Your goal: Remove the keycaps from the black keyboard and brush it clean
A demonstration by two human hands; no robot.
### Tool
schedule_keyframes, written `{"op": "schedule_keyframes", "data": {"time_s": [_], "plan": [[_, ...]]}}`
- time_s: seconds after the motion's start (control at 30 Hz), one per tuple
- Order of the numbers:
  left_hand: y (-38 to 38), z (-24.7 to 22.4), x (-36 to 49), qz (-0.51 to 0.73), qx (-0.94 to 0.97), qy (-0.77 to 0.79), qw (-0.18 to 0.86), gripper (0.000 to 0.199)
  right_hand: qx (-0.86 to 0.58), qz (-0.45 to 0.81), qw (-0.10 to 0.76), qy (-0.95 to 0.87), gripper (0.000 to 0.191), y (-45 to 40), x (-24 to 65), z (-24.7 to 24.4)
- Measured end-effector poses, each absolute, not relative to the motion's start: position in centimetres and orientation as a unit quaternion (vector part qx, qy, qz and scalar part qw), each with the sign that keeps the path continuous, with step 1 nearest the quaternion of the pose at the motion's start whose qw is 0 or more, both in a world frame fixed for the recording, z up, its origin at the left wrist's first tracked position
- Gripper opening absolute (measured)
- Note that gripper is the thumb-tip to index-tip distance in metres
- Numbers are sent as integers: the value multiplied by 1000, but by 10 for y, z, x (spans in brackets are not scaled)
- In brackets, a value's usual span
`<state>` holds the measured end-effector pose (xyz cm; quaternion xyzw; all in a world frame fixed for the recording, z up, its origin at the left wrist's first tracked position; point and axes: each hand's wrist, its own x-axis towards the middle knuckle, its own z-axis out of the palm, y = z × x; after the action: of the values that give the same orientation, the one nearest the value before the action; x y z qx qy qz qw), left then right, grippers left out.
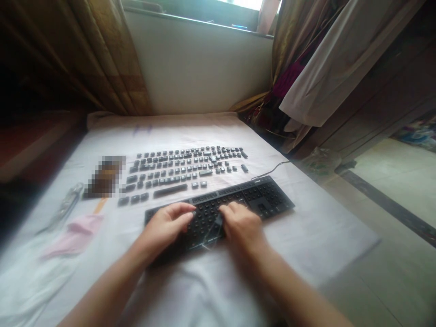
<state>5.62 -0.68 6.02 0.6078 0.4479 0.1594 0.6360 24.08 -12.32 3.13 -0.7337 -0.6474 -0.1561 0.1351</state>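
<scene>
A black keyboard (272,195) with its keycaps off lies at a slant on the white cloth. My left hand (170,220) is over its left part, thumb and index finger apart near the key posts, with nothing visible between them. My right hand (240,222) is over the middle of the keyboard, its fingers closed round a thin dark tool whose tip seems to split into clear or metallic prongs (209,234). The exact shape is blurred. Behind the keyboard, loose black keycaps (170,180) are laid out in rows, with a long space bar (170,190) among them.
On the left lie a pixelated dark object (105,177), a pink cloth (76,234) and a blurred shiny item (70,200). A cable (272,170) runs off the right edge of the white-covered surface (327,236). Curtains (102,54) and hanging cloth (323,68) stand beyond.
</scene>
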Motion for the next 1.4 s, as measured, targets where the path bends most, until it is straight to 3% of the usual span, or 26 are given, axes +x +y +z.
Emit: {"op": "schedule_keyframes", "data": {"time_s": [0.2, 0.4, 0.63, 0.8, 0.9, 1.0, 1.4], "plan": [[-5, 63, 55, 149, 579, 451, 663, 51, -741, -105, 85, -658, 20, -123, 234, 47], [-12, 67, 57, 113, 583, 427, 681, 47, -630, -75, 261, -727, 25, -117, 233, 63], [-14, 68, 59, 87, 586, 433, 679, 52, -575, -3, 294, -763, 15, -105, 243, 62], [-7, 55, 53, 217, 722, 416, 508, 33, -754, 101, 231, -607, 19, -65, 283, 72], [-2, 42, 48, 305, 806, 375, 342, 24, -785, 109, 209, -573, 18, -38, 302, 68], [2, 32, 45, 345, 843, 331, 247, 20, -800, 131, 183, -555, 18, -22, 308, 60], [5, 25, 45, 354, 856, 322, 195, 18, -811, 164, 147, -543, 24, -9, 303, 48]]}}
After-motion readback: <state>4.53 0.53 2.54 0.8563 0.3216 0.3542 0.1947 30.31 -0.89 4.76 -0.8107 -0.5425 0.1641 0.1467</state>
